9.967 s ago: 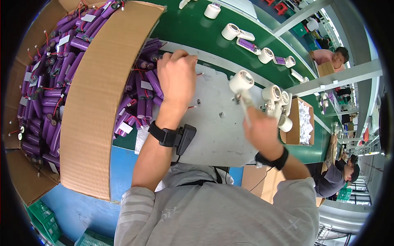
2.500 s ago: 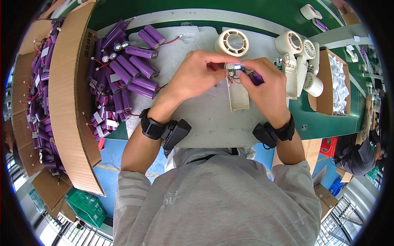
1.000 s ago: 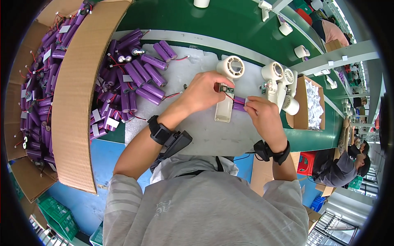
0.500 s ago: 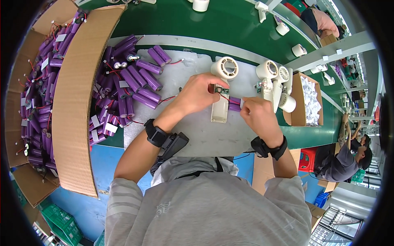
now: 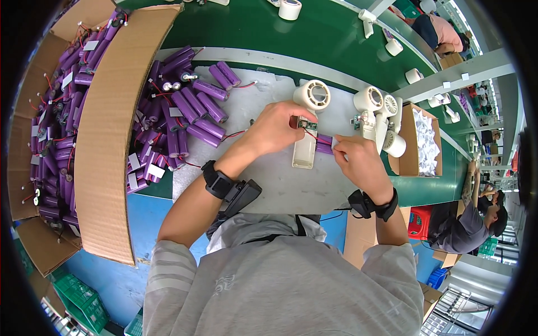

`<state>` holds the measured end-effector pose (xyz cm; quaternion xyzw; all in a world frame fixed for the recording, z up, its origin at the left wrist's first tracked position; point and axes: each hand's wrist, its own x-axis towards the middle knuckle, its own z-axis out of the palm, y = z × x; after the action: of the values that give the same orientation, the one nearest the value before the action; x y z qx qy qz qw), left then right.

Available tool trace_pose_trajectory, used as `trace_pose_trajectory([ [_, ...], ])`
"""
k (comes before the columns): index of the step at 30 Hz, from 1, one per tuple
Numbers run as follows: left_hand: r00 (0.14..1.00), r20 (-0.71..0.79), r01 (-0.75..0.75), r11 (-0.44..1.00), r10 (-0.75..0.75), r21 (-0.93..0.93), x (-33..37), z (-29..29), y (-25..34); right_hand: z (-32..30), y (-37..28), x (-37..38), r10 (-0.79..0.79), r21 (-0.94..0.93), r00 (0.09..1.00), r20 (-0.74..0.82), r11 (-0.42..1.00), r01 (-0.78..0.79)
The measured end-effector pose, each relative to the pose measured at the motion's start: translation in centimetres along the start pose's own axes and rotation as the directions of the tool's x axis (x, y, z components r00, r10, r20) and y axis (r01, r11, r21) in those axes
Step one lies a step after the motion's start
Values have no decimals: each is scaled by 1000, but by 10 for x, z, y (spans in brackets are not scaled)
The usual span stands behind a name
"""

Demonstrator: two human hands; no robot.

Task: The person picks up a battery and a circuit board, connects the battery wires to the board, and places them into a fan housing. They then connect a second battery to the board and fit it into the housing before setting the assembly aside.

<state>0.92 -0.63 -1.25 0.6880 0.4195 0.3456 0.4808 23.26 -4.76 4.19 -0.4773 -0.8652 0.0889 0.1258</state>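
Note:
My left hand (image 5: 274, 129) is closed on the upper handle of a cream handheld fan (image 5: 304, 152), its fingertips by a small green circuit board (image 5: 311, 125). The round fan head (image 5: 312, 95) points away from me, and the handle lies uncovered. Just right of the handle is a purple battery pack (image 5: 324, 144), with a red wire running toward the board. My right hand (image 5: 360, 162) pinches at the right end of this pack, where a small white patch (image 5: 334, 142) shows by the fingertips. What the left fingertips press on is partly hidden.
Loose purple battery packs (image 5: 182, 106) are heaped at the left beside a cardboard box (image 5: 109, 123) filled with more. To the right stand several cream fans (image 5: 368, 99) and a carton (image 5: 397, 162) of white pieces. A green conveyor (image 5: 241, 28) runs behind; co-workers sit farther right.
The surroundings have shifted slightly right in the view. My right fingers now sit at the battery pack's end, with a white patch showing there. My left hand keeps its hold.

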Motion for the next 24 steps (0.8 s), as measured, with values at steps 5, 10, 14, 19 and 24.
trace_pose_trajectory([
  [5, 1000, -14, 7, 1000, -7, 4, 0, 0, 2, 4, -10, 5, 30, -128, 999, 14, 991, -28],
  [10, 999, -26, 38, 999, -39, -18, -1, 0, 5, 14, -4, 0, 79, -125, 995, -61, 988, -86],
  [14, 999, -24, 39, 998, -40, -43, -1, -1, 4, 11, 0, -3, 135, 40, 986, -95, 991, -131],
  [19, 999, -15, 37, 998, -37, -49, -1, -2, 2, 5, 1, -2, 106, 190, 992, -65, 977, -92],
  [24, 999, -13, 45, 998, -46, -49, -1, -1, 2, 9, 2, -2, 58, 174, 998, -9, 983, -55],
])
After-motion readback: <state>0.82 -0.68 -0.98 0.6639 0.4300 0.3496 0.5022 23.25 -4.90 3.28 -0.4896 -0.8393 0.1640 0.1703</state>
